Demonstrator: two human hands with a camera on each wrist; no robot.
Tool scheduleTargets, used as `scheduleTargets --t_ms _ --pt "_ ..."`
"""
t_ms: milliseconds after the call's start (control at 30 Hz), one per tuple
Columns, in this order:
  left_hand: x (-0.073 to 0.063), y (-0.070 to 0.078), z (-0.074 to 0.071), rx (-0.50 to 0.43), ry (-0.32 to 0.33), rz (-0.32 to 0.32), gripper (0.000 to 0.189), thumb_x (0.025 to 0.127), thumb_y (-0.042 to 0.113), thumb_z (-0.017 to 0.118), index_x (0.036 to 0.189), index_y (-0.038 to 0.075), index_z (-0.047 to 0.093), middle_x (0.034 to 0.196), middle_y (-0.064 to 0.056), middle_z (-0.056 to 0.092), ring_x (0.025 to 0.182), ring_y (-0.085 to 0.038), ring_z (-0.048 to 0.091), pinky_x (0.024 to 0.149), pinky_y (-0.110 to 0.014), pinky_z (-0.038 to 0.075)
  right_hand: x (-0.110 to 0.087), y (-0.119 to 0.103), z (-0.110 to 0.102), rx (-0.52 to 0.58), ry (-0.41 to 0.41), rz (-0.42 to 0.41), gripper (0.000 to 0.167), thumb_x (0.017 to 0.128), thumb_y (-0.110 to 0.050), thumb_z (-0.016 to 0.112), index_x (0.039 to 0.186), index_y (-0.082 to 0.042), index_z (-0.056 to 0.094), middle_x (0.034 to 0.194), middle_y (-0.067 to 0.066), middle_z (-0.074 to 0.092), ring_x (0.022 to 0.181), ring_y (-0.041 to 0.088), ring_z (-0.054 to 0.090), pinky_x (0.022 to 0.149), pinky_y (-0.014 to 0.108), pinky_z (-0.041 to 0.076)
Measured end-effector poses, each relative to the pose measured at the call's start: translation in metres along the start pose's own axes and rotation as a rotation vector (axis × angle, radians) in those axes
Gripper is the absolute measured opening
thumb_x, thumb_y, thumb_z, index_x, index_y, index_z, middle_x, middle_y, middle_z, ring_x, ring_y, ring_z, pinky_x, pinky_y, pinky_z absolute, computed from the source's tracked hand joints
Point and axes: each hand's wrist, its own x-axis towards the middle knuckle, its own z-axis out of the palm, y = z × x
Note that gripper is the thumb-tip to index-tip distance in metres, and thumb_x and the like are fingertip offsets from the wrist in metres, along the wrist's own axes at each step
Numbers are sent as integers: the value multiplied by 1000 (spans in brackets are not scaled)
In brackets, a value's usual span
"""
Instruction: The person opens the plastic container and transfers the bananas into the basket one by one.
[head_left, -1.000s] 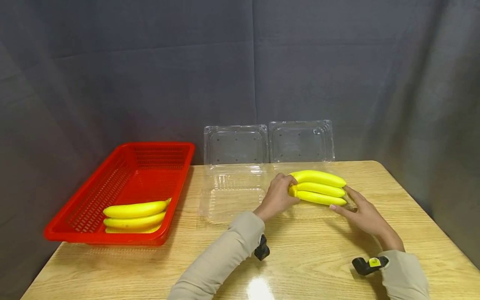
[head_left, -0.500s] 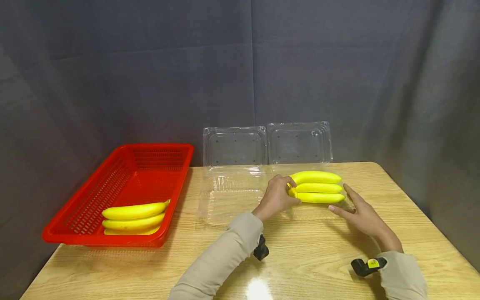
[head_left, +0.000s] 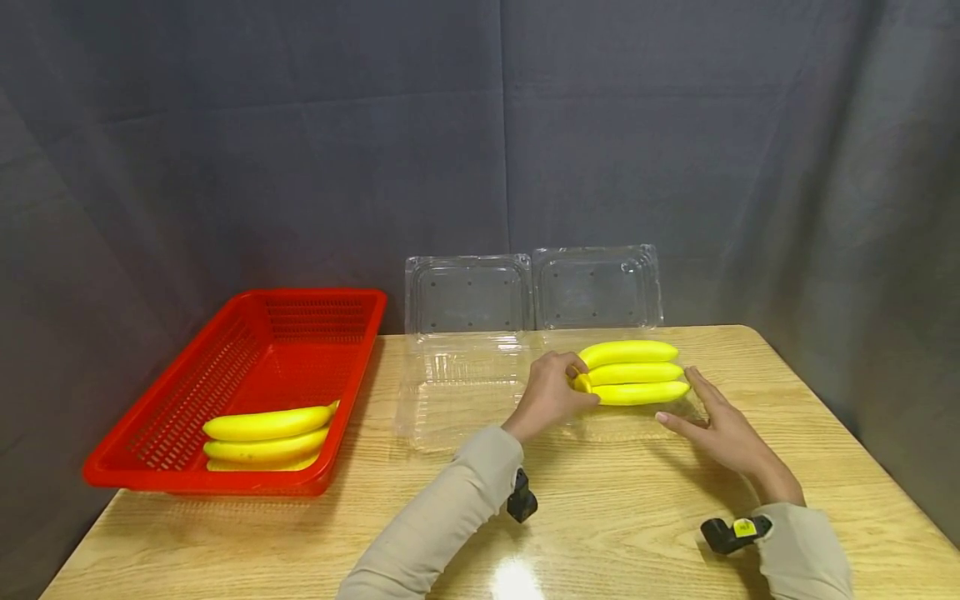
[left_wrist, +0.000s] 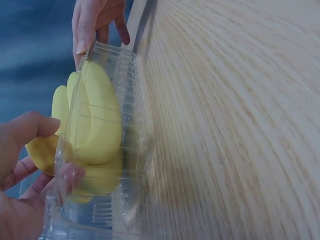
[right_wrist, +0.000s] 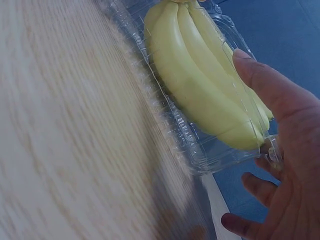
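Note:
A bunch of yellow bananas (head_left: 633,372) lies in the base of the right clear plastic clamshell box (right_wrist: 182,135), whose lid (head_left: 598,287) stands raised behind. My left hand (head_left: 549,393) holds the bunch at its stem end, thumb and fingers on either side of the stem (left_wrist: 44,152). At the opposite end, my right hand (head_left: 731,429) has its fingers spread beside the box's right corner. Its thumb (right_wrist: 260,75) stretches along the near rim by the banana tips. The bananas sit inside the walls in the right wrist view.
A second clear box (head_left: 465,408) stands to the left, its lid (head_left: 471,292) raised. Farther left, a red plastic basket (head_left: 356,367) contains more bananas (head_left: 266,437). The wooden table (head_left: 600,517) backs onto a grey curtain (head_left: 300,150).
The bananas have settled lower and slightly left into the box, with my left hand moving along at the stem. My right fingers have come away from the banana tips to the box's edge.

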Motion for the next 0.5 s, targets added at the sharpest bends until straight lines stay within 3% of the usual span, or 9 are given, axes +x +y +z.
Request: scheduleTargets --t_ms 300,500 --pt "-1 -1 -5 -79 11 -35 33 74 14 85 102 8 69 91 -1 57 84 -14 51 64 -23 47 -1 0 -1 -5 7 -10 97 92 -48 62 156 -11 0 158 23 1 139 52 6 101 72 13" --pt "-5 -1 -9 -69 15 -28 30 73 14 85 97 9 68 87 1 57 84 -14 53 66 -23 47 -1 1 -1 5 8 -15 96 92 -47 62 156 -10 1 158 23 2 138 53 7 101 72 14"
